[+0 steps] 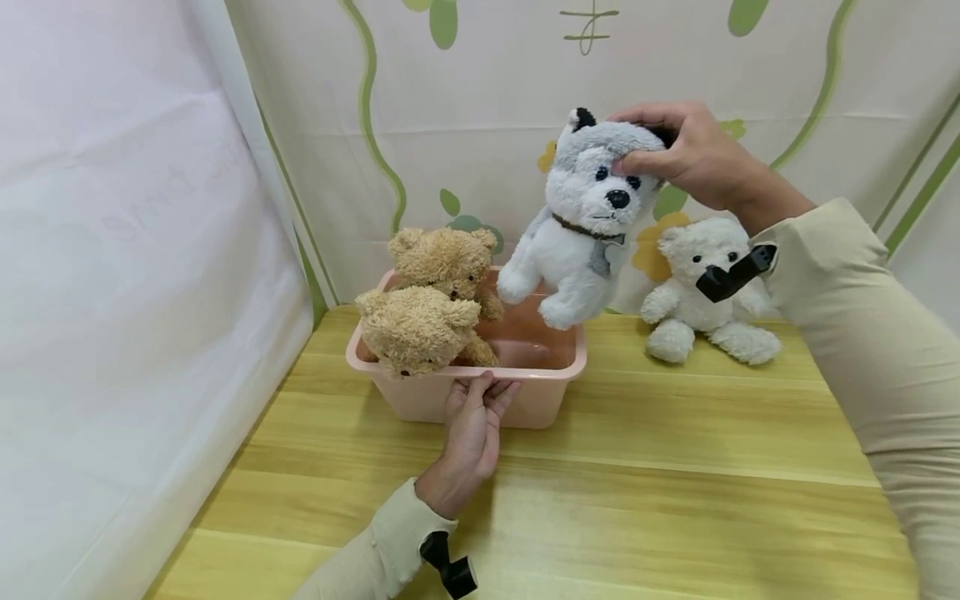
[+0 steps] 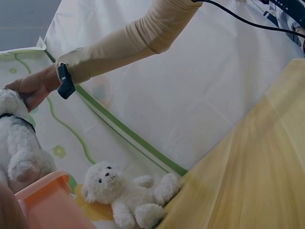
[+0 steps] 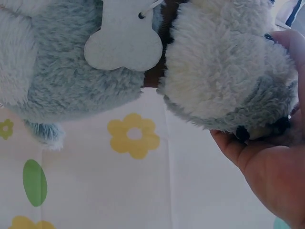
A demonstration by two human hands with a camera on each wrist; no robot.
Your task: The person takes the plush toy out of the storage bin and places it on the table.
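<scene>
One grey-and-white toy dog (image 1: 581, 250) hangs over the right half of a pink tub (image 1: 536, 375), just right of upper centre in the head view, its head gripped by the right hand (image 1: 693, 158). The left hand (image 1: 472, 421) pinches the tub's front rim. Two brown bears (image 1: 416, 329) sit at the tub's left; one white bear (image 1: 693, 296) sits at frame right, a gap between. The wooden table's (image 1: 637, 467) left edge meets a white sheet (image 1: 150, 250).

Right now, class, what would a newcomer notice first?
The grey-and-white plush dog, held by its head above the pink plastic tub in the right grip. Two curly tan plush bears sit in the tub's left half; a fluffy white plush bear sits to its right.
</scene>
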